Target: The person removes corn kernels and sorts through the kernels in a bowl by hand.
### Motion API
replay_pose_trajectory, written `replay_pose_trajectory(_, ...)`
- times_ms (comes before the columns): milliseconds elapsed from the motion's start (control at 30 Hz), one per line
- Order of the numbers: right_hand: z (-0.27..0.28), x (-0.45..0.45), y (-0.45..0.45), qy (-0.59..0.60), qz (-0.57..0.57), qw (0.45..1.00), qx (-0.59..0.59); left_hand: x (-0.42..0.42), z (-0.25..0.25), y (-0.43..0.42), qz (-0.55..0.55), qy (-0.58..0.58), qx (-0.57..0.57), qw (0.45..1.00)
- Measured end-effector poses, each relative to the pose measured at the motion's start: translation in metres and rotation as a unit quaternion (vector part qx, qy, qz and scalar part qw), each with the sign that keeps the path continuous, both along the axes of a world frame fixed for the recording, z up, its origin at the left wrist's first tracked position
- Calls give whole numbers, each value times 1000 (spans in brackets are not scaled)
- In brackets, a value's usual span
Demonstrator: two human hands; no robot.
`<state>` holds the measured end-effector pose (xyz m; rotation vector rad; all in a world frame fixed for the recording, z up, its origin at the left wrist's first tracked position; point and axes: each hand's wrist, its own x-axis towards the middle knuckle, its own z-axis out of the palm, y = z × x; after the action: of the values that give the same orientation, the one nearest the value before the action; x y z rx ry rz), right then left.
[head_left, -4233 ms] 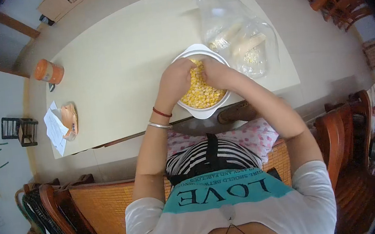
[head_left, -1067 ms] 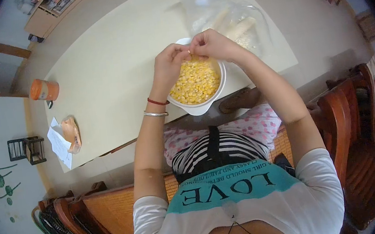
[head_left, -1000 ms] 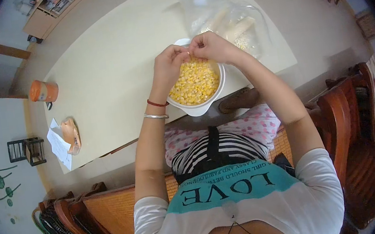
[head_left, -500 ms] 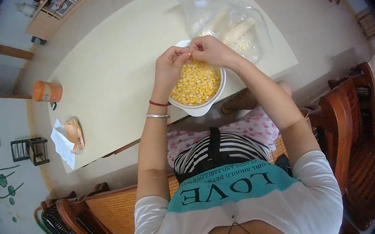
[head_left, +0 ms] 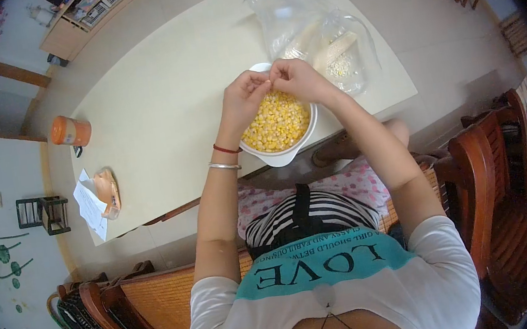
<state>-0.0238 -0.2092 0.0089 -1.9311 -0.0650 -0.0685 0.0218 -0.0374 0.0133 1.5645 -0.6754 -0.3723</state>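
Note:
A white bowl [head_left: 281,160] with side handles stands at the table's near edge, holding a heap of yellow corn kernels [head_left: 277,123]. Over its far side, my left hand [head_left: 244,96] and my right hand [head_left: 296,80] meet at the fingertips. Both are closed in a pinch. A tiny pale bit, which looks like a corn kernel [head_left: 269,82], shows between them; which hand grips it is not clear. Beyond my right hand lies a clear plastic bag [head_left: 284,14] with pale corn cobs [head_left: 341,45] and loose bits inside.
On the table's left stand an orange canister [head_left: 70,130] and, nearer me, an orange packet [head_left: 107,191] beside white paper [head_left: 90,209]. The pale table [head_left: 175,90] has a curved far edge. Wooden chairs [head_left: 486,183] are to my right, and a shelf unit [head_left: 79,26] is far left.
The view has shifted slightly, so the table and bowl sit a little lower. My fingertips stay pinched together above the bowl, with small finger movements.

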Motion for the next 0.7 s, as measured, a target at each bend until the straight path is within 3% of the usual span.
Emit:
replay_pose_trajectory(133,-2,-2,4,-4,-22,1000,-13,-1,-3,0,20,-50,31,998)
replay_pose_trajectory(233,6,-8,7,-35,-29,999,-25,-6,3,-1,72,-232,97,965)
replay_pose_trajectory(267,9,-9,7,-52,-29,998,-29,-6,6,-1,72,-220,111,967)
replay_pose_trajectory(333,5,-10,5,-39,-64,997,32,-6,9,-1,71,-195,139,968)
replay_pose_trajectory(433,3,-19,-3,-40,-115,980,158,-2,-1,-6,41,-296,85,951)
replay_pose_trajectory(467,3,-24,-8,-42,-131,969,205,-1,-4,-4,47,-309,117,943)
replay_pose_trajectory(600,-7,-47,-42,-93,-224,937,252,-4,-8,1,51,-394,229,889)
replay_pose_trajectory(700,-13,-55,-73,-60,-325,921,204,-1,-12,2,23,-432,258,864)
